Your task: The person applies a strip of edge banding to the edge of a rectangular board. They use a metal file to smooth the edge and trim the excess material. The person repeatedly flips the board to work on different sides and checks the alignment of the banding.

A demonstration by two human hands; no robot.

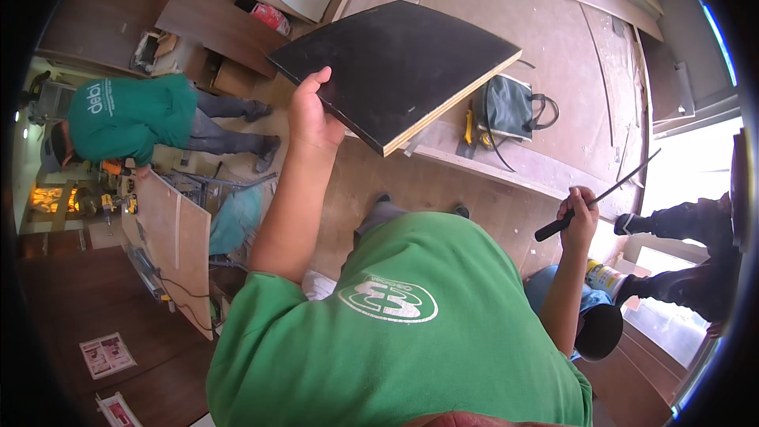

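My left hand [315, 111] is closed on the left edge of a black-faced plywood panel [403, 63], thumb on top and fingers hidden underneath. The panel is held up, tilted, and its pale layered edge shows on the near right side. Off to the right, my right hand [579, 209] is wrapped round the black handle of a long, thin, dark file-like tool [624, 177]. Its shaft points up and to the right, well apart from the panel. Whether it is a file or another tool is unclear.
A wide wooden platform [553, 24] carries a dark green bag [510, 107] and a yellow tool [468, 130]. At left, a person in green [130, 119] leans over a board [178, 241] with a drill nearby. Another person's dark-clothed legs [672, 225] and a tin [605, 278] are at right.
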